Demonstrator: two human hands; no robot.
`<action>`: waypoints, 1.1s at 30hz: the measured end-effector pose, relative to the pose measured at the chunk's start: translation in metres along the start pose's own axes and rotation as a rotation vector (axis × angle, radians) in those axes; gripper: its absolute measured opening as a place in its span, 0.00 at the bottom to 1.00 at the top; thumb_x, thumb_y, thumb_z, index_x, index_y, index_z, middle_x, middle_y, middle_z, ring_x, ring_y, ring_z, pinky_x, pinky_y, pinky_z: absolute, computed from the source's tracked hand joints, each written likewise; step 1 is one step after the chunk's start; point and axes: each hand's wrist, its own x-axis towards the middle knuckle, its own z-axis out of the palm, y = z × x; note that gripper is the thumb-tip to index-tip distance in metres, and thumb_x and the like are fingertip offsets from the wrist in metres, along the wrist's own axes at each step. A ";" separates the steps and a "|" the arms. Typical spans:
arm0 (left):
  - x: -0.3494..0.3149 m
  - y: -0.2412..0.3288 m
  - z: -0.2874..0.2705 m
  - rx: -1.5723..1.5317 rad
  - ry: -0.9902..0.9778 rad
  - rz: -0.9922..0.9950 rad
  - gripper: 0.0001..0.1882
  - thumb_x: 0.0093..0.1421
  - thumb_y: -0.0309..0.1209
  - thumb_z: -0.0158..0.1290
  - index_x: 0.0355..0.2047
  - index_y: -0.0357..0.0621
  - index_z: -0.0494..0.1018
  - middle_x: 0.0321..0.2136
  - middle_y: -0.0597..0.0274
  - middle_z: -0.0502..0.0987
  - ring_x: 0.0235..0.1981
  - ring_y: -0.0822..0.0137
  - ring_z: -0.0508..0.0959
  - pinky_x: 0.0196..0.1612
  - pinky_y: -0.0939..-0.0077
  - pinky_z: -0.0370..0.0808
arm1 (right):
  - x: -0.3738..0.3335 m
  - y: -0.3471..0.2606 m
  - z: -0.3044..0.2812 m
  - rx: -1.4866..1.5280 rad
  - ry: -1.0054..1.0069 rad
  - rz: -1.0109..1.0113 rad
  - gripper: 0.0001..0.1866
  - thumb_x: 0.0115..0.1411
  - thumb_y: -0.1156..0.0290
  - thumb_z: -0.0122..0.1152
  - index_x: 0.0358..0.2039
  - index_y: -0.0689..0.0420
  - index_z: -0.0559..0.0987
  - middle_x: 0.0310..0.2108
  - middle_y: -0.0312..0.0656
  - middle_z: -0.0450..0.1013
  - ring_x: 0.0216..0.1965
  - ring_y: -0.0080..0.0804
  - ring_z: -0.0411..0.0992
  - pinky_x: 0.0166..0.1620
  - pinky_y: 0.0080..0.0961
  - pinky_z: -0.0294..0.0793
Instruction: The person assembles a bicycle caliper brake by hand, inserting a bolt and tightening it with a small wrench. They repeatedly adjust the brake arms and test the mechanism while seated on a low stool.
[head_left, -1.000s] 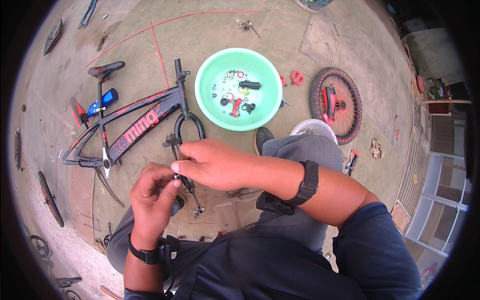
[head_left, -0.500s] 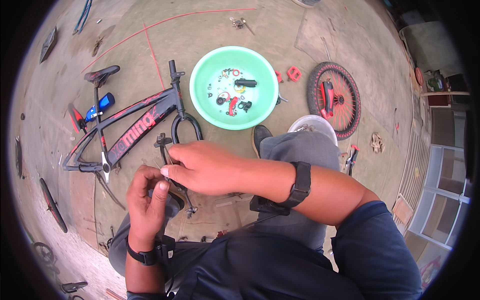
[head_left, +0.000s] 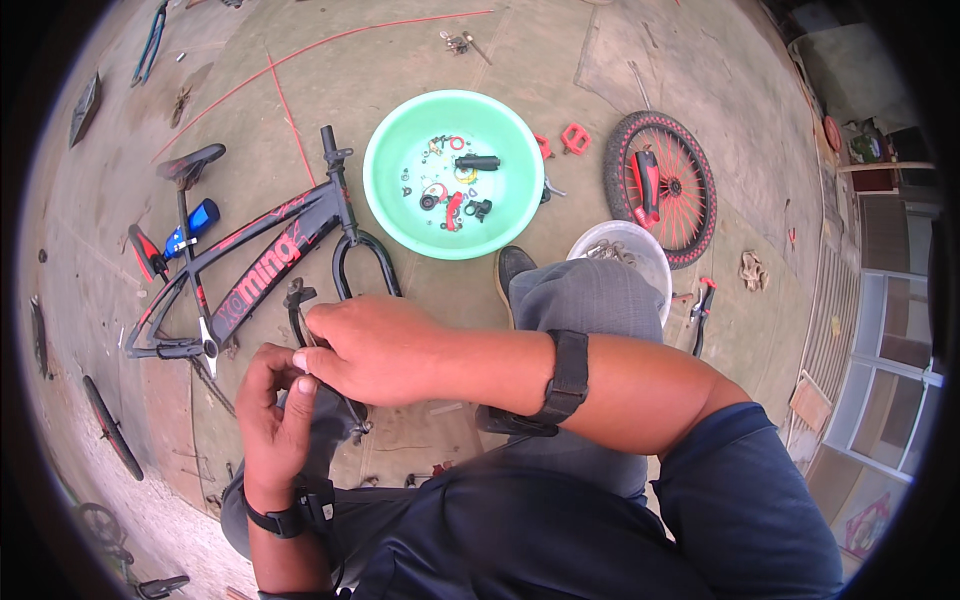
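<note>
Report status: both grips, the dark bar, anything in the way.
Right grip closed on dark bar. Left grip meeting it at the fingertips, hold unclear. Bar's middle hidden behind right grip. Green basin ahead, apart from both.

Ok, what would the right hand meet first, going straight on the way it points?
Leaving aside the dark metal part at its fingers, the right hand would probably meet the left hand, whose curled fingers lie just leftward; depth there is unclear.
</note>
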 end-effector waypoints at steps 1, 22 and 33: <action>0.000 0.000 -0.001 -0.027 0.003 -0.030 0.10 0.71 0.33 0.52 0.38 0.37 0.70 0.28 0.66 0.70 0.30 0.75 0.72 0.37 0.78 0.72 | 0.000 0.001 0.001 0.003 0.007 -0.005 0.18 0.65 0.59 0.53 0.34 0.65 0.76 0.33 0.58 0.78 0.39 0.59 0.77 0.43 0.52 0.74; 0.002 0.004 0.000 -0.057 0.005 -0.049 0.06 0.63 0.23 0.57 0.39 0.37 0.71 0.31 0.62 0.72 0.32 0.70 0.73 0.38 0.77 0.71 | 0.004 0.011 0.009 0.026 0.071 -0.034 0.19 0.66 0.57 0.54 0.31 0.62 0.71 0.28 0.55 0.74 0.33 0.60 0.73 0.36 0.53 0.69; 0.001 0.005 0.007 -0.024 0.065 0.009 0.05 0.65 0.25 0.56 0.36 0.36 0.73 0.29 0.61 0.71 0.29 0.69 0.71 0.34 0.75 0.69 | 0.005 0.014 0.008 0.050 0.066 -0.043 0.20 0.67 0.57 0.55 0.29 0.63 0.70 0.27 0.56 0.71 0.31 0.59 0.71 0.34 0.51 0.67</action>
